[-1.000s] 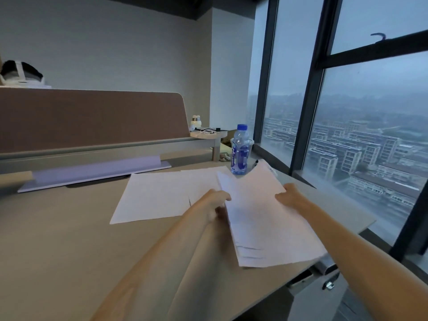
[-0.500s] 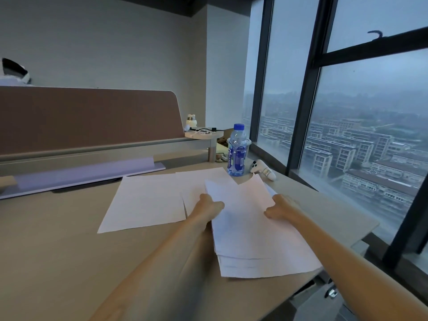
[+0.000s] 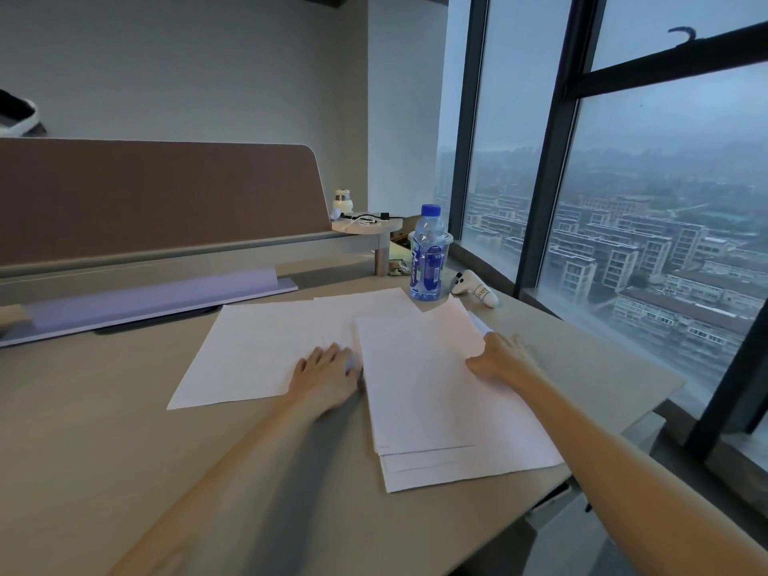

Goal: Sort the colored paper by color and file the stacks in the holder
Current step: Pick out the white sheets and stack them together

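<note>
A stack of pale paper sheets [image 3: 436, 401] lies flat on the desk [image 3: 104, 430], its lower edges fanned. My left hand [image 3: 328, 374] rests flat with straight fingers at the stack's left edge, over the corner of a single pale sheet [image 3: 257, 351]. My right hand [image 3: 500, 353] touches the stack's right edge with relaxed fingers. A second sheet [image 3: 370, 305] lies behind, partly under the stack. A long lilac holder [image 3: 153, 299] sits along the back of the desk.
A blue-capped water bottle [image 3: 426, 253] stands behind the papers, with a white controller [image 3: 473, 288] to its right. A brown partition [image 3: 158, 197] runs along the back. A small round shelf [image 3: 365, 224] holds bits. The desk's right edge meets the window.
The stack, held tilted above the desk a second ago, now lies flat on it. Both hands have uncurled and rest at its sides.
</note>
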